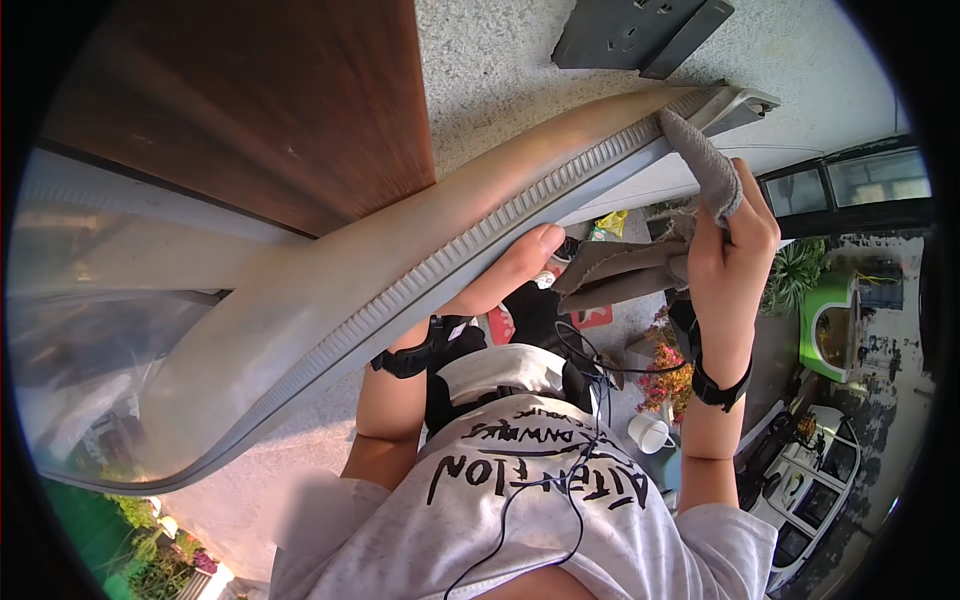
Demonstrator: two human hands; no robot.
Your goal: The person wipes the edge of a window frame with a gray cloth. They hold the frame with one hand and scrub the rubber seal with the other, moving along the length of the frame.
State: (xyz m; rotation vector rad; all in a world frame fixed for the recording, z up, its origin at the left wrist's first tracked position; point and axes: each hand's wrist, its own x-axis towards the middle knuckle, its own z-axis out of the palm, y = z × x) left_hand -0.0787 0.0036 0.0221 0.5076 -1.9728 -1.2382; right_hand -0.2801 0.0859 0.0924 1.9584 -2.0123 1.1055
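A long, curved grey plastic panel (360,262) slants across the view, with a ribbed strip (480,229) along its near edge. At its left end it joins clear plastic (82,352). My left hand (502,274) holds the panel from below near mid-length; the thumb shows beside the rim and the fingers are hidden behind it. A grey cloth (701,154) is wrapped over a finger of my right hand (731,255). That covered fingertip touches the ribbed strip near its upper right end, while the rest of the cloth hangs below the hand.
A brown wood-look board (262,97) stands behind the panel, beside a speckled wall with a dark grey socket plate (626,37). Lower right are a white bucket (649,433), pink flowers (664,382), and a white vehicle (817,487). A black cable (600,420) hangs over my shirt.
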